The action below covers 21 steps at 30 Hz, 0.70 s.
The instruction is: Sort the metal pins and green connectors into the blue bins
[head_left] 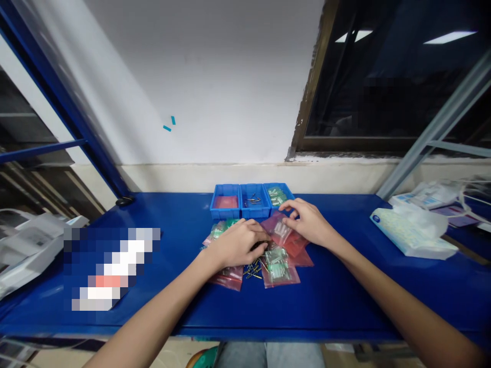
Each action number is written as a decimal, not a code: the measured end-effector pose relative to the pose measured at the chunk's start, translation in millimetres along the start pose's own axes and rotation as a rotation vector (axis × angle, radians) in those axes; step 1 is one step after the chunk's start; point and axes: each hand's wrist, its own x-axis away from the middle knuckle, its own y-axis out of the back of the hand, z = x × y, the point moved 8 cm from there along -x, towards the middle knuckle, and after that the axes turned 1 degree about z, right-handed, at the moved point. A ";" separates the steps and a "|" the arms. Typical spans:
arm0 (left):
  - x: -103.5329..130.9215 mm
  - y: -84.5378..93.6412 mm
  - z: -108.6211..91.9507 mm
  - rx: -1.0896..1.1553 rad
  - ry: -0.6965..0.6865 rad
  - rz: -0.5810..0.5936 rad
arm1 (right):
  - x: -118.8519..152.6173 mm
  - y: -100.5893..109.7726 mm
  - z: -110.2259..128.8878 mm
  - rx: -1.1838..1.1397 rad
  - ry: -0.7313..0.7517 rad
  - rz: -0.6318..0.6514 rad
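Observation:
My right hand (307,221) pinches the upper edge of a small pink zip bag (279,230) that has pale parts inside. My left hand (238,244) is beside it with fingers curled together over the pile; whatever it grips is hidden. Below my left fingers lie loose metal screw-like pins (253,270). Another pink bag holding pale greenish pieces (279,270) lies in front, and more pink bags (230,278) stick out from beneath my left hand and to the right of the pile.
Behind the pile stand three blue bins: one with pink bags (225,203), one with a few metal pins (252,201), one with greenish packets (276,195). A tissue box (416,232) lies right on the blue table (326,312). White equipment (30,245) is at left.

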 end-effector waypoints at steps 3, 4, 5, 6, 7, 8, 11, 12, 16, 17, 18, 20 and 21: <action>-0.1 1.8 -2.1 -0.010 -0.009 0.001 | 1.1 -11.9 -9.0 0.040 -0.016 0.086; -0.2 2.7 -2.8 -0.014 -0.009 -0.004 | 1.4 -14.7 -12.2 0.054 -0.029 0.098; -0.3 3.6 -3.4 -0.016 -0.009 -0.009 | 1.6 -16.9 -15.3 0.065 -0.047 0.105; -0.3 4.1 -4.0 -0.017 -0.010 -0.013 | 1.9 -19.0 -18.0 0.064 -0.068 0.115; -0.3 4.3 -4.5 -0.017 -0.012 -0.015 | 2.2 -21.2 -20.2 0.046 -0.090 0.132; -0.3 4.4 -5.0 -0.016 -0.015 -0.017 | 2.7 -23.6 -22.1 0.014 -0.114 0.156; -0.2 3.0 -4.7 -0.014 -0.025 -0.018 | 3.4 -25.9 -22.7 -0.084 -0.152 0.203; -0.2 2.4 -4.1 -0.012 -0.026 -0.017 | 3.1 -24.4 -21.7 -0.099 -0.152 0.202; -0.5 1.2 -2.4 0.002 -0.026 -0.019 | -0.5 -12.8 -15.9 -0.073 -0.110 0.156; -0.6 1.4 -2.5 0.005 -0.026 -0.020 | -1.4 -10.2 -14.3 -0.065 -0.098 0.149; -0.7 1.6 -2.6 0.007 -0.024 -0.021 | -2.3 -7.8 -13.0 -0.061 -0.087 0.141; -0.8 2.0 -2.9 0.009 -0.018 -0.022 | -3.7 -3.2 -11.3 -0.068 -0.074 0.119; -0.9 2.1 -3.1 0.009 -0.016 -0.022 | -4.2 -0.8 -11.0 -0.076 -0.071 0.102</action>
